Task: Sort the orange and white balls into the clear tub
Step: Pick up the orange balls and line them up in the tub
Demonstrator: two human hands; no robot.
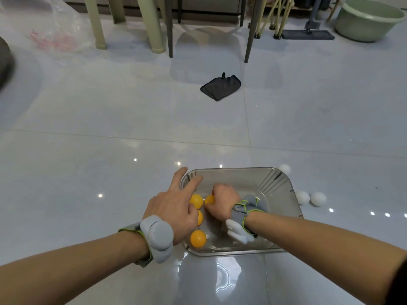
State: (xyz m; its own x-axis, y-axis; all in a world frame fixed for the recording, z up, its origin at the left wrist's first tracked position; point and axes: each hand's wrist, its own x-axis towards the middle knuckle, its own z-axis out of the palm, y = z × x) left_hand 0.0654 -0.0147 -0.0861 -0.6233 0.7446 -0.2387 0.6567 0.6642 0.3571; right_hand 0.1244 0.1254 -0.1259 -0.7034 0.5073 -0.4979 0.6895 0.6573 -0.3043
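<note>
While the right hand (222, 203), clenched on an orange ball (209, 199), sits inside the clear tub (286, 194), release low; left hand (174, 208) spread, steadying nine o'clock rim.

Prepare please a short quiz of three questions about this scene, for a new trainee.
1. True or false: every white ball already lies inside the clear tub.
2. Which side of the tub holds the orange balls? A) the person's left B) the person's right
3. What dark thing lies on the floor beyond the tub?

Key
1. False: three white balls rest on the floor outside, by its right wall.
2. A, under the open left hand; the right hand is curled around one.
3. A black mesh pouch.
</note>
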